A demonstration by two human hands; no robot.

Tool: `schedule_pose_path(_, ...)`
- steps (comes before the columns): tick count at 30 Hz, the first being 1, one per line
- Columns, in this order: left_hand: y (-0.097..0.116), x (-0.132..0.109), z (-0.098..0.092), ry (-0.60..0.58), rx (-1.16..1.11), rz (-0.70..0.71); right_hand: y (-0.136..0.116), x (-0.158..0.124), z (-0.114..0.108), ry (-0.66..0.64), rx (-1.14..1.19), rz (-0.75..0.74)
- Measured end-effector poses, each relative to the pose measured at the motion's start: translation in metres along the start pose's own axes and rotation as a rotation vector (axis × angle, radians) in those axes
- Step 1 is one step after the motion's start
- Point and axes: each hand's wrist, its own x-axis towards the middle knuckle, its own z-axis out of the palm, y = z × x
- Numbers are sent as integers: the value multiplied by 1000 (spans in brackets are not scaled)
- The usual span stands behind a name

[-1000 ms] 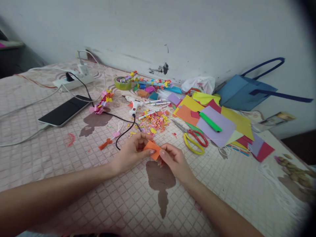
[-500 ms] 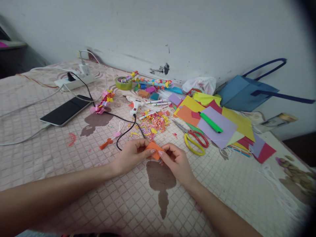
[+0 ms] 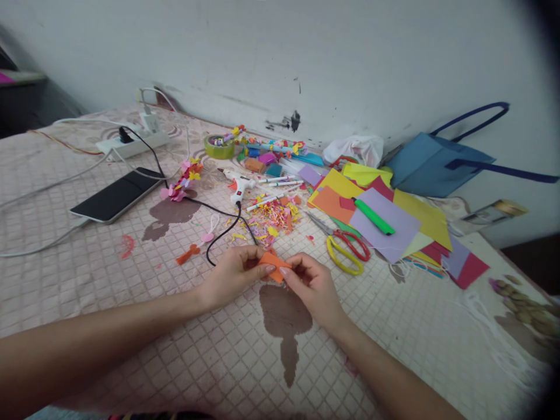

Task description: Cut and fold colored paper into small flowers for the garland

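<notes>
A small orange paper piece [image 3: 274, 267] is pinched between both hands, low over the patterned tablecloth [image 3: 210, 356]. My left hand [image 3: 235, 274] grips its left side with thumb and fingers. My right hand [image 3: 314, 286] holds the right side the same way, thumb in front. Just beyond the hands lies a heap of colourful paper scraps [image 3: 280, 216]. Scissors [image 3: 345, 248] with red and yellow handles rest to the right of the heap. Left of my left hand is an orange paper strip [image 3: 188, 254].
A white glue gun [image 3: 239, 184] with a black cable lies behind the hands. Coloured sheets [image 3: 385, 224] carry a green cutter [image 3: 374, 217] at right. A phone [image 3: 118, 195] and power strip [image 3: 131, 144] are at left; a blue bag [image 3: 437, 163] stands by the wall.
The orange paper has tilted slightly and shows a little less of its height between the fingers. Both hands have stayed in almost the same place.
</notes>
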Motion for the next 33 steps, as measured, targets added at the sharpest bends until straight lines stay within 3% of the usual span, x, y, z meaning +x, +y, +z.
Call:
schedule_pose_path(8, 5, 0, 3, 5, -71, -68, 0, -1, -1, 19, -33, 18)
schedule_pose_path(25, 3, -3, 4, -11, -46, -69, -1, -1, -1, 24, -43, 13)
schedule_pose_path(33, 6, -3, 0, 45, 109, 42, -3, 0, 0, -23, -14, 40)
